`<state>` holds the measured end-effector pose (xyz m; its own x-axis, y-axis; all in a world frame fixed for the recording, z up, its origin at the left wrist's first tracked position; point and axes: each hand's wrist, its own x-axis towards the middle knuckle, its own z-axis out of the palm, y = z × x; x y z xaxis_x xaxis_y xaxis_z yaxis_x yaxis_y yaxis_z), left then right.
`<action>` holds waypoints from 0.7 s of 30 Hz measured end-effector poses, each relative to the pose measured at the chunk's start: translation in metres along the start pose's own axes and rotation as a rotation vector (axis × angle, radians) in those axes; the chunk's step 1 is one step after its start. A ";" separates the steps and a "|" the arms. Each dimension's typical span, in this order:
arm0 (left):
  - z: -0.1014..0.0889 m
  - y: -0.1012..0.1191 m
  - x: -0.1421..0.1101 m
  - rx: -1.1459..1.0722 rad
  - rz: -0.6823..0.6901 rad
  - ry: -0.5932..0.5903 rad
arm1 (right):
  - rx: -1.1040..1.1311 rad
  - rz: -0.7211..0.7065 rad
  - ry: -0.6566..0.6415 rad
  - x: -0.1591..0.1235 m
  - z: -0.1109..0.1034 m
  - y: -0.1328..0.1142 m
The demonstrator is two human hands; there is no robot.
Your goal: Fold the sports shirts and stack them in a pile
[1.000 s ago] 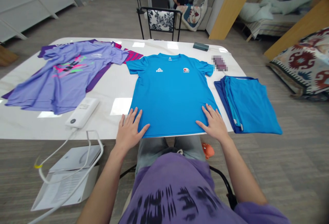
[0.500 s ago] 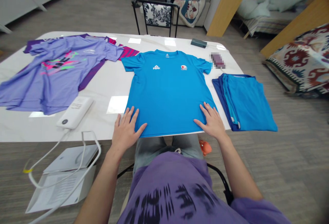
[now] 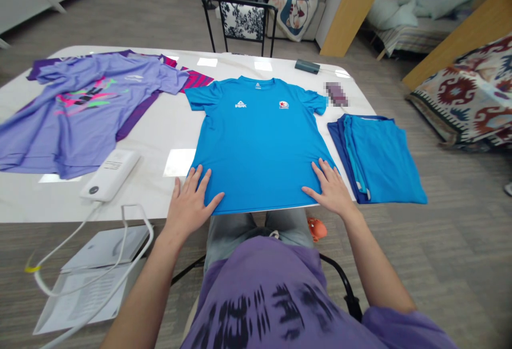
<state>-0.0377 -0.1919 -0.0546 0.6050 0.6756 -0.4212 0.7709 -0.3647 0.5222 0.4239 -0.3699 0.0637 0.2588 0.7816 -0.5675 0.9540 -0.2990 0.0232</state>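
A blue short-sleeved T-shirt [image 3: 260,141] lies spread flat, front up, on the white table [image 3: 152,199], its collar pointing away from me and its hem at the near edge. My left hand [image 3: 192,199] rests with fingers spread on the shirt's lower left corner, partly on the tabletop. On the lower right corner, my right hand [image 3: 328,189] lies flat, fingers apart. Neither hand grips the cloth. To the right sits a folded stack of blue clothes [image 3: 384,162], with a darker blue layer underneath.
Lavender and purple shirts [image 3: 92,109] lie on the table's left. A white device [image 3: 110,175] with a cable sits near the front edge, above an open white box [image 3: 96,274]. A dark case [image 3: 307,66] and a blurred-out object [image 3: 336,94] are at the far right. A chair [image 3: 242,21] stands beyond.
My left hand has slid slightly left along the hem, and faint creases show in the cloth there. My right hand stays nearly in place. The whole view has shifted a little.
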 end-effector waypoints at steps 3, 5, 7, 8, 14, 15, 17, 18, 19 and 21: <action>-0.003 -0.004 0.001 0.006 0.006 -0.010 | 0.008 0.010 -0.035 -0.001 -0.002 0.008; -0.004 -0.007 0.002 0.004 0.010 -0.011 | 0.011 0.011 -0.038 0.000 -0.004 0.010; -0.004 -0.009 0.002 -0.002 0.013 -0.008 | 0.014 0.011 -0.033 0.000 -0.005 0.009; -0.003 -0.009 0.002 -0.006 0.014 -0.005 | 0.015 0.011 -0.028 0.000 -0.005 0.008; -0.003 -0.012 0.000 -0.063 0.056 0.007 | 0.058 -0.021 0.015 -0.002 0.001 0.008; -0.005 -0.014 -0.001 -0.085 0.062 0.022 | 0.080 -0.028 0.021 -0.001 0.001 0.008; -0.009 -0.017 -0.005 -0.125 0.034 0.083 | 0.134 -0.036 0.059 0.006 -0.005 0.005; -0.012 -0.018 -0.007 -0.134 -0.007 0.120 | 0.157 -0.040 0.087 0.012 -0.011 0.001; -0.014 -0.019 -0.010 -0.135 -0.064 0.154 | 0.174 -0.047 0.114 0.020 -0.019 -0.006; -0.019 -0.018 -0.017 -0.123 -0.187 0.195 | 0.197 -0.079 0.131 0.042 -0.039 -0.028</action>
<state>-0.0655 -0.1846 -0.0432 0.3958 0.8385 -0.3747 0.8283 -0.1497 0.5399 0.4146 -0.3069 0.0714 0.2139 0.8673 -0.4495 0.9275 -0.3248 -0.1853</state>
